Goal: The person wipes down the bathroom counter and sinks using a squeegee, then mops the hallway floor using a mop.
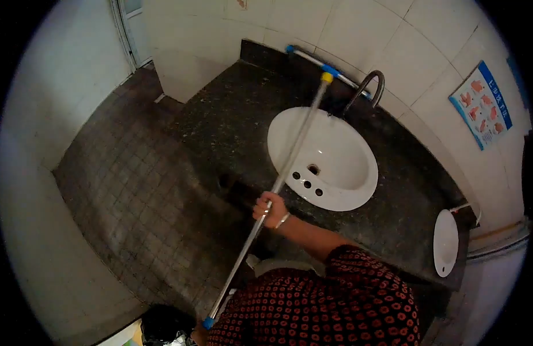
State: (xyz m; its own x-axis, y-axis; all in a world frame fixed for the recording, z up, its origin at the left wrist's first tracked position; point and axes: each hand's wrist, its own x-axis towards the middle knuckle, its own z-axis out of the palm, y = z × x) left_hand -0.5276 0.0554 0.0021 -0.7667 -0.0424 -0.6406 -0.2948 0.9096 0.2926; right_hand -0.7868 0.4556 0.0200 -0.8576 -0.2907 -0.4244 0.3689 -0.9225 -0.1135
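My right hand, with a bracelet at the wrist, is closed round the middle of a silver pole. The pole slants across the white oval sink. Its upper end has a yellow collar joined to a blue and white crossbar, which lies along the wall behind the counter. A blue cap marks the lower end. Beside that cap, a sliver of skin shows at my left hand; its fingers are hidden, so its grip cannot be made out.
The dark counter surrounds the sink, with a curved faucet at its back. A white oval lid-like piece sits at the right end. A poster hangs on the tiled wall. A black bag is at lower left.
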